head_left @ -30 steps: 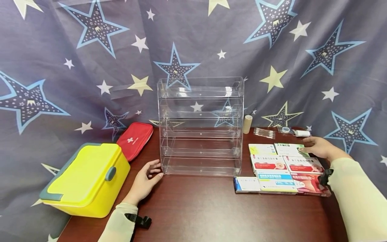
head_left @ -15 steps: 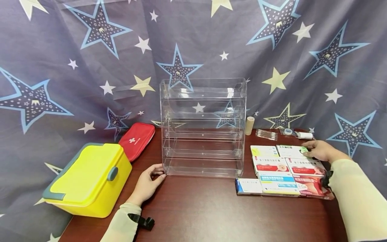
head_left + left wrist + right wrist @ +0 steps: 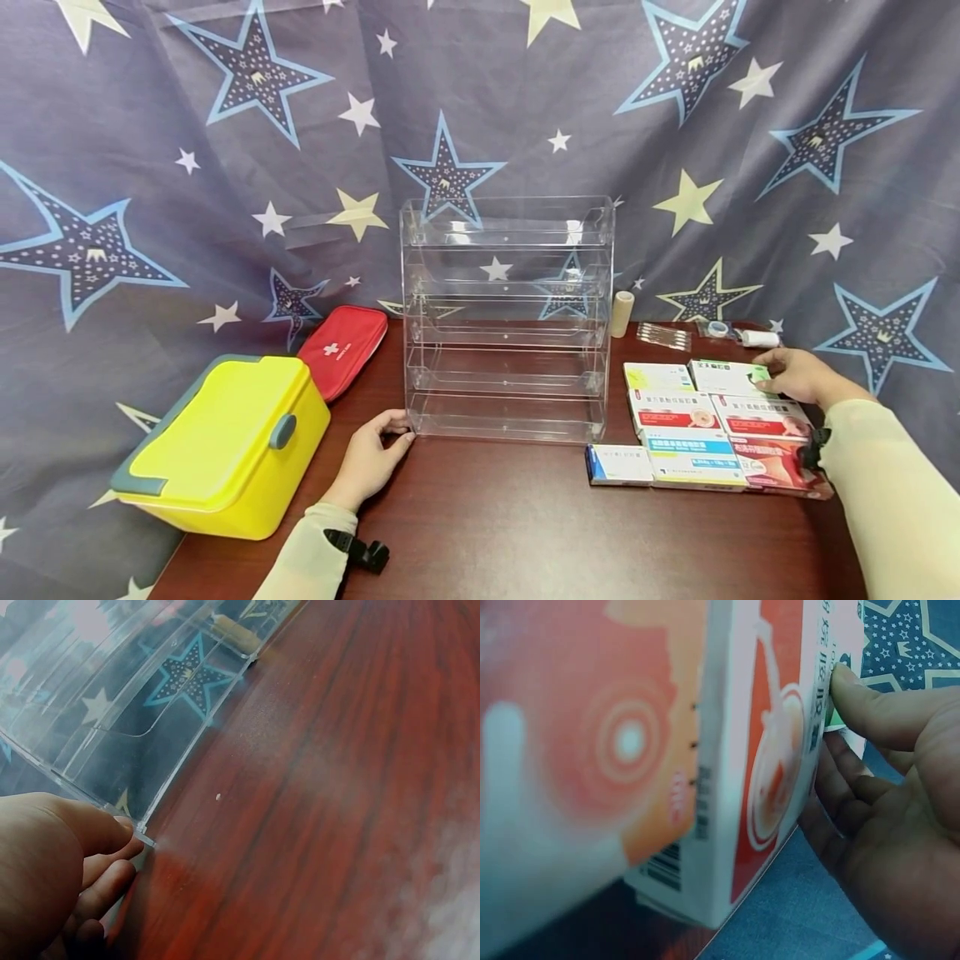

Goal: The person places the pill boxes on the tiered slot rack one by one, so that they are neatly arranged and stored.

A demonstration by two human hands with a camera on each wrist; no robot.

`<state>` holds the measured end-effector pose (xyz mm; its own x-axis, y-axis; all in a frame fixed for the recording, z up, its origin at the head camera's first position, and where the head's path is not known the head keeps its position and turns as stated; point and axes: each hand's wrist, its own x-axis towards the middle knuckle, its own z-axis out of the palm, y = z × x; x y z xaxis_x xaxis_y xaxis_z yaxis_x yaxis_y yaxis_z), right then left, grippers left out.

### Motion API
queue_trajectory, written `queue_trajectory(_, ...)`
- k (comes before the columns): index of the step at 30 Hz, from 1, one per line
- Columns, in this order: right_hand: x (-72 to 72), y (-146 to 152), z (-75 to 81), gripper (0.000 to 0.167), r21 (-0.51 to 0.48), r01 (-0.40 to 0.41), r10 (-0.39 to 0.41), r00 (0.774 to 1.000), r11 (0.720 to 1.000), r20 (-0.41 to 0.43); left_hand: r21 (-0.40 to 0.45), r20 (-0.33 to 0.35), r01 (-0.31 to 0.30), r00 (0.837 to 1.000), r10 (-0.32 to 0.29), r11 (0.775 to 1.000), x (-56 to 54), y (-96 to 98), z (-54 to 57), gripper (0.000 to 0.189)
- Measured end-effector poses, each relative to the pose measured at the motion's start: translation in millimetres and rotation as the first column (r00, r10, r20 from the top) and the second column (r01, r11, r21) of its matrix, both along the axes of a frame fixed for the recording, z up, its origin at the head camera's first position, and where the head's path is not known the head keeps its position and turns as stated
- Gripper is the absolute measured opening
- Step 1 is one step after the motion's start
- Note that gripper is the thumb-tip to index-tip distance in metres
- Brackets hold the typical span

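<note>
A clear plastic tiered rack (image 3: 506,432) stands upright on the table in the head view. At its lower left front corner, my left hand (image 3: 369,461) pinches the edge between thumb and curled fingers; the left wrist view shows the thumb (image 3: 105,829) against that corner. Over on the right, my right hand (image 3: 804,377) grips the right end of a white and green medicine box (image 3: 722,378), which lies in the back row of medicine boxes. In the right wrist view the thumb (image 3: 881,712) lies over the box's face, and the other fingers are partly hidden behind it.
Beside that box lie several others, including a red one (image 3: 772,462) and a small blue-white one (image 3: 619,464). Behind them are a beige roll (image 3: 622,313), cotton swabs (image 3: 663,336) and a white roll (image 3: 760,338). A yellow bin (image 3: 225,442) and red first-aid pouch (image 3: 343,350) stand left.
The head view has shifted slightly. My left fingers have drawn in closer around the rack's corner. My right hand has stayed at the white and green box, its fingers settling on the end.
</note>
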<state>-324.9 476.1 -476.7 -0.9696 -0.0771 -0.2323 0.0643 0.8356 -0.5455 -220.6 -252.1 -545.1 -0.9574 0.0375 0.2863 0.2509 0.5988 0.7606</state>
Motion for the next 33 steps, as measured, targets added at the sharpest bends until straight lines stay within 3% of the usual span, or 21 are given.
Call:
queue_trajectory(7, 0.8, 2.5, -5.3, 0.055, -0.015, -0.017, 0.016, 0.995, 1.000, -0.102, -0.004, 0.005, -0.004, 1.000, 0.004, 1.000, 0.1, -0.7, -0.6, 0.025)
queue_trajectory(14, 4.7, 4.5, -6.2, 0.053, -0.062, 0.026, -0.033, 0.991, 0.998, -0.126, -0.007, 0.027, -0.011, 1.000, 0.011, 1.000, -0.7, -1.2, 0.1, 0.025)
queue_trajectory(19, 6.4, 4.1, -8.1, 0.043, -0.166, 0.085, -0.111, 0.982, 0.982, -0.155, -0.012, 0.028, -0.011, 1.000, 0.011, 1.000, -0.9, -2.1, 1.0, 0.025)
queue_trajectory(23, 8.3, 3.7, -5.4, 0.039, -0.301, 0.103, -0.171, 0.963, 0.948, -0.210, -0.013, 0.032, -0.010, 0.999, 0.011, 1.000, -0.6, -2.8, 2.0, 0.026)
queue_trajectory(25, 9.7, 1.5, 0.1, 0.034, -0.395, 0.094, -0.202, 0.950, 0.914, -0.240, -0.014, 0.034, -0.012, 0.999, 0.012, 1.000, -0.5, -2.9, 2.1, 0.026)
queue_trajectory(27, 10.9, -2.7, 10.1, 0.023, -0.509, 0.062, -0.229, 0.934, 0.859, -0.272, -0.010, 0.033, -0.012, 0.999, 0.012, 1.000, -0.3, -2.9, 2.3, 0.026)
queue_trajectory(29, 11.7, -9.9, 25.2, 0.015, -0.635, 0.005, -0.260, 0.915, 0.773, -0.309, -0.010, 0.031, -0.009, 0.999, 0.009, 1.000, -0.4, -2.6, 2.0, 0.025)
queue_trajectory(33, 12.9, -37.6, 69.2, 0.021, -0.828, -0.170, -0.304, 0.875, 0.535, -0.377, -0.010, 0.033, -0.005, 0.999, 0.005, 1.000, -0.8, -1.9, 1.3, 0.024)
